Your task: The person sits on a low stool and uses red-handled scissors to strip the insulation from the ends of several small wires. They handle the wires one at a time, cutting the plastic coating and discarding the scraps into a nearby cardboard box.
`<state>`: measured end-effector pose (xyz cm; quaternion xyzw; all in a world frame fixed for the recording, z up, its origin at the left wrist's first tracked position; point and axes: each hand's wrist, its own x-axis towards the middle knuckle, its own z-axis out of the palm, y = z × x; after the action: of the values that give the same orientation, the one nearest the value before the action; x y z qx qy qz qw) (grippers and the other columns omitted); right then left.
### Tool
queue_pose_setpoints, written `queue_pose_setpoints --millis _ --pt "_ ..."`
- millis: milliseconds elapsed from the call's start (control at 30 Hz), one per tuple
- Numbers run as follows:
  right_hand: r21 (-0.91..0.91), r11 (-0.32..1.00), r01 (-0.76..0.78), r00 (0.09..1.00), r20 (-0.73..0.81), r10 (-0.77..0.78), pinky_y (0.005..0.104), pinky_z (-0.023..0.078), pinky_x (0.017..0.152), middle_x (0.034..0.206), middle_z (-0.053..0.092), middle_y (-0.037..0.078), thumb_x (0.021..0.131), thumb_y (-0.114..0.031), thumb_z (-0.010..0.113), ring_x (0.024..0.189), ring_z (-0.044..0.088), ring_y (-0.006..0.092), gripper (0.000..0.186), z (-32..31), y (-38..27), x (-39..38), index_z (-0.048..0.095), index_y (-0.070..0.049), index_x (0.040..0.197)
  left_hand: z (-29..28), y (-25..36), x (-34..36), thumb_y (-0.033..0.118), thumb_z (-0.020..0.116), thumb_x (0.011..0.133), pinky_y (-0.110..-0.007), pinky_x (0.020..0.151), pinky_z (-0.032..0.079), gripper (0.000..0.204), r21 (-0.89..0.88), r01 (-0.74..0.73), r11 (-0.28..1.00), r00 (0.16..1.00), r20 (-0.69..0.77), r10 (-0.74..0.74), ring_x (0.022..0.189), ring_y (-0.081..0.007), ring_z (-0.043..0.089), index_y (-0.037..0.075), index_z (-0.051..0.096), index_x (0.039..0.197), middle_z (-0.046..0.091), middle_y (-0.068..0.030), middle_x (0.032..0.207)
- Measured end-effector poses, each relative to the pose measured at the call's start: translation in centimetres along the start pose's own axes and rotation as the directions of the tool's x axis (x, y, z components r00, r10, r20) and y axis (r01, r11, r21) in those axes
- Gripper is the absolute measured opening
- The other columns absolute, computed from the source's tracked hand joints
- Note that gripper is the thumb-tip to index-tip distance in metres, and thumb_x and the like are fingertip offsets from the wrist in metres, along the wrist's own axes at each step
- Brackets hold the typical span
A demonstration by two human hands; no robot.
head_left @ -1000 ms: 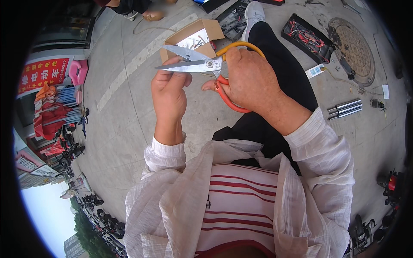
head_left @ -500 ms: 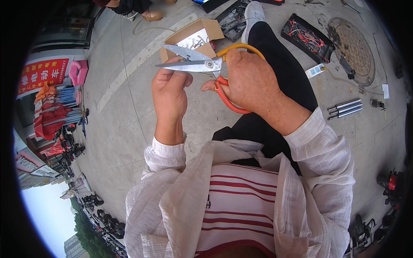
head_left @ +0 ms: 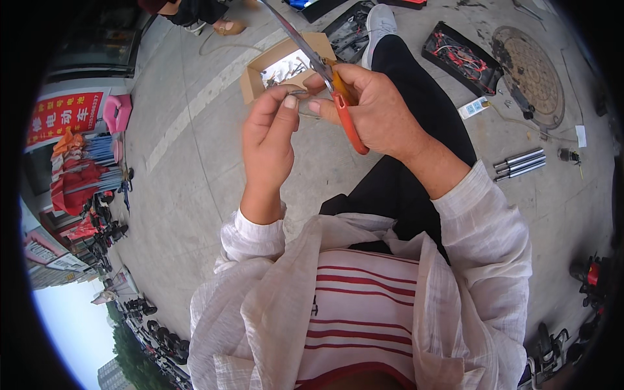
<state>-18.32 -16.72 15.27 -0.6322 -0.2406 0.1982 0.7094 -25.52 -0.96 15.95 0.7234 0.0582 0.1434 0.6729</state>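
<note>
My right hand (head_left: pixel 385 118) grips a pair of scissors (head_left: pixel 318 63) with one yellow and one red handle. Their blades point up and to the far left, apparently seen nearly edge-on. Thumb and forefinger of my left hand (head_left: pixel 270 140) are pinched around a thin dark wire (head_left: pixel 297 93). It reaches toward the right hand's fingertips, which are close by; whether they touch it I cannot tell. Just beyond both hands lies an open cardboard box (head_left: pixel 320 44), with small wire pieces on something white inside.
Right of my outstretched leg (head_left: pixel 426 91) is a black tray (head_left: pixel 484 83) of red and black wires, near a round manhole cover (head_left: pixel 533 75). Metal tubes (head_left: pixel 520 165) lie at the right. Another person's foot (head_left: pixel 229 27) shows at far left, past the box.
The scissors have swung from pointing left to pointing up and away, no longer beside the left fingers. My hands have come closer together, and the wire now shows at the left fingertips.
</note>
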Motion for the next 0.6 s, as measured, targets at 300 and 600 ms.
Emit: queue_pose_setpoints --millis 300,600 --pt "0.124 0.992 0.0 1.0 -0.012 0.002 0.0166 0.038 0.06 0.075 0.056 -0.004 0.089 -0.017 0.068 0.068 0.046 0.0016 0.016 -0.6 0.8 0.5 0.061 -0.002 0.091 0.3 0.6 -0.2 0.012 0.05 0.097 -0.024 0.065 0.04 0.021 0.009 0.038 0.999 0.997 0.069 -0.039 0.069 -0.007 0.045 -0.003 0.061 0.106 0.06 -0.0011 0.089" --pt "-0.03 0.987 0.157 0.931 -0.327 -0.158 0.0232 0.043 0.055 0.069 0.059 0.002 0.087 -0.019 0.069 0.061 0.049 0.0056 0.023 -0.2 1.5 0.7 0.06 0.002 0.088 1.4 1.5 -0.2 0.014 0.056 0.096 -0.021 0.056 0.039 0.018 0.344 0.022 0.939 1.0 -0.026 -0.014 0.062 -0.0041 0.046 -0.001 0.066 0.099 0.057 0.0025 0.071"
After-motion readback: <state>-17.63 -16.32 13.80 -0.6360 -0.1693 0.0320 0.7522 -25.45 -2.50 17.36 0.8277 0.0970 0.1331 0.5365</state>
